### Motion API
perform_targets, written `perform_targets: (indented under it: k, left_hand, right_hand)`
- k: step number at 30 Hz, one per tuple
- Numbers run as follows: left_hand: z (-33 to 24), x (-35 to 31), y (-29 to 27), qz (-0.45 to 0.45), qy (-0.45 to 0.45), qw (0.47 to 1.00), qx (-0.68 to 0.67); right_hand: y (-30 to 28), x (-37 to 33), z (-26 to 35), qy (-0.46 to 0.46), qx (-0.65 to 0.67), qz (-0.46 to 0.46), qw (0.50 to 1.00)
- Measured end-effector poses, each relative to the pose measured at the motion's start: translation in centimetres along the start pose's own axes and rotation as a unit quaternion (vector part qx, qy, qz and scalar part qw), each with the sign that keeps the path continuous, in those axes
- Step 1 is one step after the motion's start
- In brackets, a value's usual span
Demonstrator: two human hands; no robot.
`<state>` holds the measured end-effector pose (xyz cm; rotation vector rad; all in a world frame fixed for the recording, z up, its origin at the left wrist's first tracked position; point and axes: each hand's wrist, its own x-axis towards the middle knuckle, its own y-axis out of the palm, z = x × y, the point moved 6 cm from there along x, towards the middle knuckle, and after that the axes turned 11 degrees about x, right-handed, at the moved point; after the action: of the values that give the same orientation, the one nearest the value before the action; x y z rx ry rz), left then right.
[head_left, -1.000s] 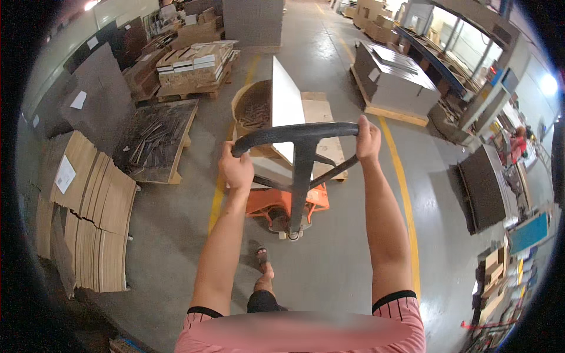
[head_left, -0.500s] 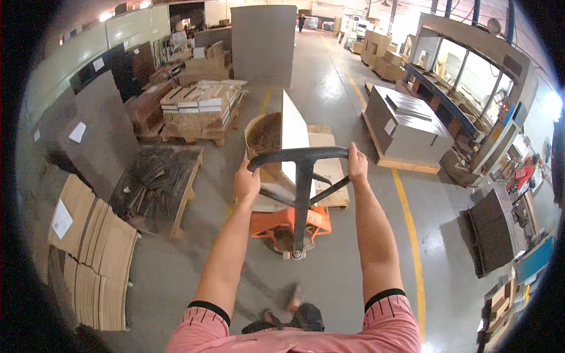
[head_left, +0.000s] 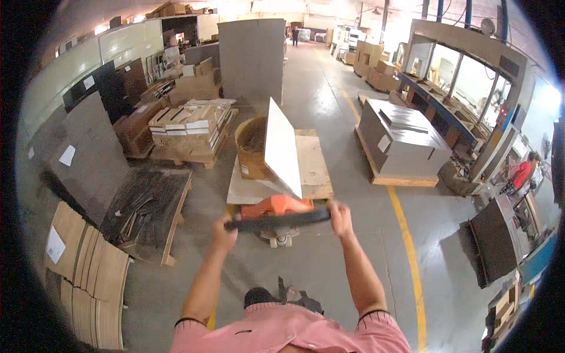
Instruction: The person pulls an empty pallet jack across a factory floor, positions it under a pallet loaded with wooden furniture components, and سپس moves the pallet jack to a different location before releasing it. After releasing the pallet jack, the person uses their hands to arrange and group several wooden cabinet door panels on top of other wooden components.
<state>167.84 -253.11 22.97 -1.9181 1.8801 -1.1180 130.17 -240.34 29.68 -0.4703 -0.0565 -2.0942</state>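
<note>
Both my hands hold the black handle (head_left: pixel 276 222) of a pallet jack, its orange body (head_left: pixel 278 205) showing just beyond. My left hand (head_left: pixel 223 235) is closed round the handle's left end, and my right hand (head_left: pixel 339 219) grips the right end. On the jack's far side lies a wooden pallet (head_left: pixel 315 167). It carries a round brown drum (head_left: pixel 252 167), whose open top shows brown contents too blurred to name. A white board (head_left: pixel 281 156) stands tilted beside the drum. The handle is smeared by motion, and the forks are hidden.
To the left stand a dark-topped pallet (head_left: pixel 147 206), stacked tan boards (head_left: pixel 88 253) and a pallet of panels (head_left: pixel 185 132). A tall grey stack (head_left: pixel 252 62) rises ahead. On the right are a grey stack on a pallet (head_left: pixel 403 138) and a yellow floor line (head_left: pixel 406 241). People show far ahead and at right.
The handle has swung down and toward me, with both hands still on it. My forearms have come lower, and the view has tilted up a little.
</note>
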Motion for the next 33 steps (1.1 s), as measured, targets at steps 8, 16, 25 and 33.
perform_targets:
  k: [8, 16, 25, 33]
  left_hand:
    - [0.4, -15.3, 4.9, 0.313, 0.233, 0.913, 0.116]
    - [6.2, -8.0, 8.1, 0.277, 0.138, 0.942, 0.132]
    - [7.9, -2.9, 11.1, 0.318, 0.168, 0.915, 0.184]
    - [6.8, -0.8, 11.3, 0.305, 0.231, 0.906, 0.181]
  right_hand:
    - [-1.2, -14.6, -5.8, 0.106, -0.378, 0.212, 0.895]
    - [3.8, -9.5, -11.5, 0.188, -0.407, 0.239, 0.862]
    - [6.0, -3.6, -11.9, 0.208, -0.416, 0.309, 0.83]
    - [12.9, 2.2, -13.6, 0.209, -0.306, 0.436, 0.82]
